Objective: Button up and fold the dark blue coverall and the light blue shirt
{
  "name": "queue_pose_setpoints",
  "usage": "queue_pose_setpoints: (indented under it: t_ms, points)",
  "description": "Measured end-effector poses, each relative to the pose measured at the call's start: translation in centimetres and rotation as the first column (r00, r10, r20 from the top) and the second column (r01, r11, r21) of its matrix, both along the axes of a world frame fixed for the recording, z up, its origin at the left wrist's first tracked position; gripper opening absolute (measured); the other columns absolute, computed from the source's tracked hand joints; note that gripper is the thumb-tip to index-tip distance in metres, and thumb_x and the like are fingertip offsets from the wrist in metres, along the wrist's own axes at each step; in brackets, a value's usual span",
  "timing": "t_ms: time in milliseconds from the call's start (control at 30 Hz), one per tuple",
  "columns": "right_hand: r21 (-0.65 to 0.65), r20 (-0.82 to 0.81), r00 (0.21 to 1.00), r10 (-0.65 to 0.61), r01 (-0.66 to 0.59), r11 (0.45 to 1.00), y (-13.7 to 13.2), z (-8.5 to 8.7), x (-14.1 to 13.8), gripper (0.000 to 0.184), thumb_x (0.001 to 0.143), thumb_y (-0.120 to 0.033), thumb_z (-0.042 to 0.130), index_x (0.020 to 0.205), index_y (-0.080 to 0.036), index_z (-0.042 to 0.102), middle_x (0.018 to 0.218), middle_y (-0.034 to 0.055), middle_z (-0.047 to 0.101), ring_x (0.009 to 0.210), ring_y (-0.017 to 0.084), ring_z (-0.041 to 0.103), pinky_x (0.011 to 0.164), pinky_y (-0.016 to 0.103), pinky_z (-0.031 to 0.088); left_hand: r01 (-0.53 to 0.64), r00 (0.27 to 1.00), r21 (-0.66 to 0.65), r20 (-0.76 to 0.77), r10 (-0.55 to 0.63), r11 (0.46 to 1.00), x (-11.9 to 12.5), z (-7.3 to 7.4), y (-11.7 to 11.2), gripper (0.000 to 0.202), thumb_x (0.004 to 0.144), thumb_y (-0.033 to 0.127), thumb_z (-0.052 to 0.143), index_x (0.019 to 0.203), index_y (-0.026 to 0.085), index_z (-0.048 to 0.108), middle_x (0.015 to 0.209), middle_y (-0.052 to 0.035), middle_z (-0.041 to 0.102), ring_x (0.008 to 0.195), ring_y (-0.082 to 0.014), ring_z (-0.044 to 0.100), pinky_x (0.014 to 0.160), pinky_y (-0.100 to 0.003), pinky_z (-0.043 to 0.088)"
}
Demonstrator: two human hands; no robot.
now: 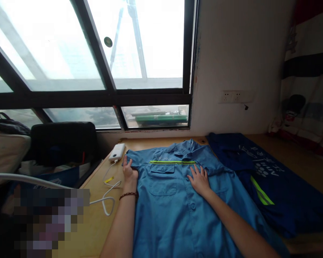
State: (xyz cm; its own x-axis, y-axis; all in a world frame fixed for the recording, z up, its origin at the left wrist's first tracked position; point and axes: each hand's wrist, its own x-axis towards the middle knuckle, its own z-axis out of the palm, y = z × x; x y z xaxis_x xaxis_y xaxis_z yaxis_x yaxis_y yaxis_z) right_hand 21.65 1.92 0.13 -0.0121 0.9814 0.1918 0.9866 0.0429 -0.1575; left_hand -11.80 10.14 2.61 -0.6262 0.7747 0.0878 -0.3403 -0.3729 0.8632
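A blue work shirt (172,200) with a yellow-green reflective stripe lies flat, front up, on a wooden table (97,215). My left hand (129,170) rests at the shirt's left shoulder edge, fingers stretched toward the sleeve, and I cannot tell whether they pinch the cloth. A dark braided bracelet is on that wrist. My right hand (199,179) lies flat and open on the shirt's chest, right of the buttons, fingers spread.
A darker blue garment (261,179) with reflective stripes lies to the right. A white power bank (117,151) with a white cable (107,195) sits left of the shirt. A black chair back (64,143) and bags stand at the left. A window and wall sockets (231,96) are behind.
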Motion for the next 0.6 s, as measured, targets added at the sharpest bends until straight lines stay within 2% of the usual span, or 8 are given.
queue_pose_setpoints:
  t_ms: [67, 133, 233, 267, 300, 400, 433, 600]
  points:
    - [0.011, -0.01, 1.0, 0.014, -0.014, 1.0, 0.1, -1.4, 0.1, 0.051, 0.085, -0.047, 0.036, 0.13, -0.024, 0.039, 0.138, 0.0077, 0.032, 0.124, 0.032, 0.022, 0.098, 0.05, 0.014, 0.116, 0.99, 0.034, -0.087, -0.113, 0.993, 1.2, 2.2, -0.5, 0.043, 0.073, 0.03, 0.054, 0.116, 0.025, 0.051, 0.102, -0.003, 0.063, 0.094, -0.014, 0.058, 0.087, -0.032, 0.043]
    - [0.023, -0.023, 0.999, 0.026, -0.025, 0.999, 0.2, -1.9, 0.2, 0.051, 0.085, -0.048, 0.035, 0.129, -0.023, 0.04, 0.138, 0.0079, 0.032, 0.124, 0.032, 0.021, 0.099, 0.05, 0.013, 0.402, 0.885, -0.039, -0.24, -0.399, 0.915, 2.7, 4.7, -1.2, 0.04, 0.073, 0.037, 0.055, 0.109, 0.019, 0.058, 0.1, -0.0062, 0.064, 0.091, -0.0167, 0.059, 0.084, -0.03, 0.044]
    - [0.045, -0.048, 0.998, 0.033, -0.03, 0.999, 0.3, -2.0, 0.5, 0.05, 0.085, -0.048, 0.034, 0.126, -0.023, 0.043, 0.137, 0.0085, 0.034, 0.124, 0.031, 0.021, 0.098, 0.049, 0.013, 0.758, 0.448, -0.339, -0.352, -0.822, 0.558, 5.1, 7.7, -1.8, 0.05, 0.077, 0.051, 0.046, 0.102, 0.011, 0.063, 0.095, -0.0129, 0.066, 0.086, -0.022, 0.06, 0.079, -0.032, 0.046]
    - [0.051, -0.056, 0.998, 0.038, -0.035, 0.998, 0.3, -2.0, 0.6, 0.049, 0.084, -0.047, 0.034, 0.125, -0.022, 0.045, 0.136, 0.0085, 0.035, 0.124, 0.031, 0.022, 0.098, 0.049, 0.013, 0.78, 0.354, -0.394, -0.363, -0.862, 0.487, 5.9, 8.3, -1.7, 0.055, 0.078, 0.055, 0.041, 0.103, 0.011, 0.062, 0.096, -0.014, 0.065, 0.088, -0.0232, 0.06, 0.079, -0.033, 0.045]
    - [0.057, -0.063, 0.997, 0.043, -0.039, 0.998, 0.3, -1.9, 0.7, 0.048, 0.084, -0.047, 0.036, 0.124, -0.021, 0.046, 0.136, 0.0083, 0.035, 0.124, 0.031, 0.022, 0.098, 0.048, 0.013, 0.774, 0.321, -0.417, -0.391, -0.863, 0.477, 6.7, 8.5, -1.4, 0.058, 0.079, 0.057, 0.037, 0.106, 0.011, 0.06, 0.099, -0.0143, 0.065, 0.091, -0.0239, 0.059, 0.081, -0.034, 0.044]
    - [0.071, -0.088, 0.995, 0.052, -0.046, 0.996, 0.4, -1.9, 0.9, 0.045, 0.082, -0.043, 0.04, 0.121, -0.021, 0.049, 0.134, 0.0069, 0.038, 0.122, 0.03, 0.024, 0.099, 0.046, 0.015, 0.612, 0.339, -0.467, -0.575, -0.745, 0.639, 9.5, 6.7, 0.3, 0.062, 0.08, 0.058, 0.032, 0.111, 0.011, 0.056, 0.108, -0.014, 0.061, 0.101, -0.025, 0.055, 0.087, -0.036, 0.041]
    - [0.072, -0.098, 0.994, 0.05, -0.043, 0.996, 0.4, -1.8, 1.0, 0.044, 0.082, -0.041, 0.041, 0.121, -0.021, 0.049, 0.133, 0.0062, 0.039, 0.122, 0.03, 0.025, 0.099, 0.045, 0.015, 0.519, 0.293, -0.504, -0.654, -0.697, 0.691, 10.4, 5.5, 0.9, 0.061, 0.079, 0.058, 0.033, 0.111, 0.011, 0.057, 0.11, -0.0143, 0.06, 0.102, -0.0257, 0.054, 0.088, -0.037, 0.04]
    - [0.068, -0.118, 0.993, -0.005, 0.014, 0.998, 0.2, -1.8, 1.3, 0.046, 0.082, -0.035, 0.04, 0.125, -0.02, 0.044, 0.132, 0.0052, 0.041, 0.121, 0.027, 0.027, 0.099, 0.041, 0.017, 0.111, -0.219, -0.541, -0.832, -0.51, 0.834, 12.8, -1.5, 2.0, 0.06, 0.075, 0.056, 0.044, 0.124, 0.021, 0.046, 0.135, -0.0087, 0.038, 0.126, -0.0311, 0.027, 0.102, -0.048, 0.019]
